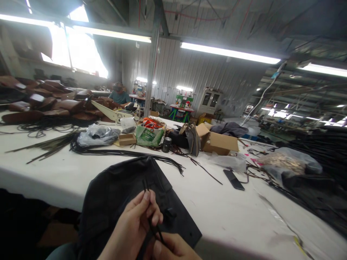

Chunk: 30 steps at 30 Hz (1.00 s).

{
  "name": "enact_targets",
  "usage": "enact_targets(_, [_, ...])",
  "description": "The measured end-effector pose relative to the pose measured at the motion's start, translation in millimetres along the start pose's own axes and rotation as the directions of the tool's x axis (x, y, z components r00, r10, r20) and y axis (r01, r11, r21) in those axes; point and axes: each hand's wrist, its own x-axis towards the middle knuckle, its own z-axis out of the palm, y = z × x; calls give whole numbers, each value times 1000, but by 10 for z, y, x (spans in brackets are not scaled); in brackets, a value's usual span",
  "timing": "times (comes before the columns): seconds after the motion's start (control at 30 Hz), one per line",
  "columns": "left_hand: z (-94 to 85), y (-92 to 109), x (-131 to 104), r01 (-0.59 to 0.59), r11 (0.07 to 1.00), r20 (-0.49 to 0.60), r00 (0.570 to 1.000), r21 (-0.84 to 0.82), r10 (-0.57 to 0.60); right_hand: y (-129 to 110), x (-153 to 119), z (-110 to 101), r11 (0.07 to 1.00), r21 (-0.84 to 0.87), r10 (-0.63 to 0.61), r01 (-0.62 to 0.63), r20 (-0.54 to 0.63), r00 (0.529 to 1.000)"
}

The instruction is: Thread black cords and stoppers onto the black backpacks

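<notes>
A black bag lies at the near edge of the white table, partly under my hands. Two thin black cords stick up from my left hand, whose thumb and fingers pinch them. Lower down, at the bottom edge of the view, my right hand has its fingers closed on the same cords. A small dark toggle-like piece rests on the bag just right of my left hand.
On the white table are a phone, black cords, a green bag, a cardboard box and a dark jar. Brown leather pieces pile up at left, black material at right. A person sits beyond.
</notes>
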Motion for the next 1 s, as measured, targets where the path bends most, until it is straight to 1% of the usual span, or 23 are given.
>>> enact_targets(0.03, [44,155,39,-53,999,-4,999,3,53,-54,-37,-10,999,-37,-11,12,10,1000])
enact_targets(0.1, [153,560,117,-164,987,-19,986,4,164,-98,-142,-56,995,-100,3,-3,0,1000])
enact_targets(0.17, [277,1010,187,-275,961,-60,960,19,275,-54,-282,-134,993,-114,32,-33,-14,999])
enact_targets(0.2, [341,1213,217,-335,942,-83,939,19,335,-12,-361,-181,993,-111,45,-47,-24,999])
enact_targets(0.23, [403,1379,243,-377,926,-82,922,26,378,34,-442,-230,992,-107,59,-63,-36,998])
enact_targets(0.27, [461,1499,265,-411,911,-67,908,41,413,73,-522,-280,990,-111,78,-83,-49,996])
enact_targets(0.3, [514,1566,284,-432,899,-35,900,64,435,99,-598,-331,986,-128,99,-105,-50,994])
enact_targets(0.33, [560,1577,300,-437,894,7,899,98,439,106,-667,-381,978,-163,122,-127,-39,992])
enact_targets(0.37, [598,1537,316,-425,895,53,905,136,422,91,-723,-428,965,-222,136,-139,-31,990])
enact_targets(0.4, [627,1452,332,-401,900,94,916,173,390,53,-764,-471,946,-294,131,-137,-37,991])
enact_targets(0.43, [649,1332,348,-371,906,127,927,204,352,-6,-786,-507,923,-364,101,-123,-77,992])
enact_targets(0.47, [664,1187,365,-340,910,157,938,235,310,-82,-787,-532,906,-411,40,-100,-152,988])
enact_targets(0.5, [677,1028,380,-314,909,184,945,273,271,-173,-768,-544,903,-424,-45,-69,-253,966])
enact_targets(0.53, [688,865,392,-295,900,211,949,321,236,-273,-728,-541,916,-400,-130,-29,-364,922])
enact_targets(0.57, [700,707,400,-285,881,235,950,379,206,-379,-670,-522,937,-348,-193,24,-459,867])
enact_targets(0.6, [712,559,403,-272,855,252,952,441,173,-487,-598,-489,957,-277,-227,88,-525,820])
enact_targets(0.63, [723,427,398,-246,835,261,957,493,128,-593,-515,-445,965,-212,-248,154,-551,797])
enact_targets(0.7, [734,225,373,-171,823,259,965,542,30,-778,-333,-337,947,-141,-319,288,-518,794])
enact_targets(0.77, [714,110,333,-105,834,246,968,541,-38,-898,-157,-235,910,-95,-397,403,-474,786])
enact_targets(0.8, [691,81,312,-89,841,241,969,534,-50,-925,-79,-196,894,-68,-419,443,-473,775])
enact_targets(0.9, [590,46,268,-73,844,217,975,531,-52,-879,100,-133,874,6,-419,486,-497,760])
enact_targets(0.93, [556,37,264,-68,839,210,976,540,-56,-832,143,-127,874,24,-410,486,-501,762])
enact_targets(1.0, [501,6,268,-58,818,188,980,573,-62,-726,206,-126,885,84,-360,458,-501,787])
